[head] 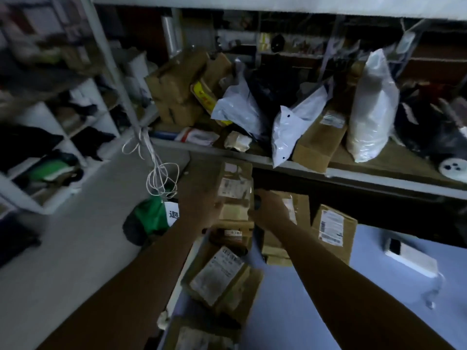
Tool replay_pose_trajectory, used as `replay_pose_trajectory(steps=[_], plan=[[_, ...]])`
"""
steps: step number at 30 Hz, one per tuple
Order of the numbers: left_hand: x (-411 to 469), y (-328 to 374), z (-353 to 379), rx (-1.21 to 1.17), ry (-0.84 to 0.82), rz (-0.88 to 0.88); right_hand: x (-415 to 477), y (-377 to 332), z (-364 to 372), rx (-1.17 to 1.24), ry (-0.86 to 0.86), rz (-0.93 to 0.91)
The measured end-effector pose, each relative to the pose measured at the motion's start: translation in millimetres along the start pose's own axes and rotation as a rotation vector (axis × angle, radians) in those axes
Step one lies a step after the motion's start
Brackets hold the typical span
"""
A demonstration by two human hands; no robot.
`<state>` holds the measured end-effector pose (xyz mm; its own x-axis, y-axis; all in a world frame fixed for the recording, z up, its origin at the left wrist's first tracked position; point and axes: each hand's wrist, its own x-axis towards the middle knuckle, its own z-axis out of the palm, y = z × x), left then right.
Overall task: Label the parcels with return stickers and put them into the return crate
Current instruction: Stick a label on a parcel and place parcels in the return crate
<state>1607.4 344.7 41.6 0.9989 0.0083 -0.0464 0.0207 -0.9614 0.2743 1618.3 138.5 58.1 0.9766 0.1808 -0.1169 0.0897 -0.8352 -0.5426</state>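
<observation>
I hold a brown cardboard parcel (236, 190) with a white shipping label upright between both hands, above the left end of the blue table (316, 299). My left hand (199, 205) grips its left side. My right hand (270, 208) grips its right edge and also seems to hold a small dark object, too blurred to identify. Below it lie more labelled cardboard parcels (222, 279), one stacked on another. Two further boxes (333, 231) stand upright to the right. A green bag or bin with a white sign (154, 215) sits on the floor to the left.
A metal shelf (353, 170) runs across just behind the held parcel, loaded with boxes, white poly mailers (293, 127) and a tall white bag (371, 109). A white device with a cable (409, 258) lies on the table at right. White cubby shelving (50, 137) stands at left.
</observation>
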Motion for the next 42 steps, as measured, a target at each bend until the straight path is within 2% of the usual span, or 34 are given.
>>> replay_pose_trajectory(steps=[3, 5, 8, 11, 17, 24, 30, 35, 42], plan=[[20, -2, 8, -0.160, -0.156, -0.165, 34, -2, 10, 0.115, -0.070, -0.061], [24, 2, 13, -0.311, -0.190, -0.264, 50, -1, 15, 0.187, -0.091, -0.063], [21, 9, 23, -0.504, -0.138, -0.359, 59, 5, 23, 0.259, -0.087, -0.053], [15, 11, 30, -0.683, -0.017, -0.400, 56, 13, 27, 0.346, -0.089, -0.019], [-12, 41, 17, -0.783, 0.166, -0.339, 32, 15, 3, 0.371, 0.028, -0.114], [-62, 81, 12, -0.809, 0.176, -0.152, -41, 45, -30, 0.466, 0.116, -0.149], [-134, 166, 49, -0.888, 0.057, -0.072, -157, 113, -52, 0.521, 0.263, 0.006], [-196, 248, 95, -0.915, -0.030, 0.034, -245, 199, -66, 0.587, 0.284, 0.183], [-256, 371, 166, -0.819, -0.214, 0.091, -351, 329, -97, 0.639, 0.329, 0.298]])
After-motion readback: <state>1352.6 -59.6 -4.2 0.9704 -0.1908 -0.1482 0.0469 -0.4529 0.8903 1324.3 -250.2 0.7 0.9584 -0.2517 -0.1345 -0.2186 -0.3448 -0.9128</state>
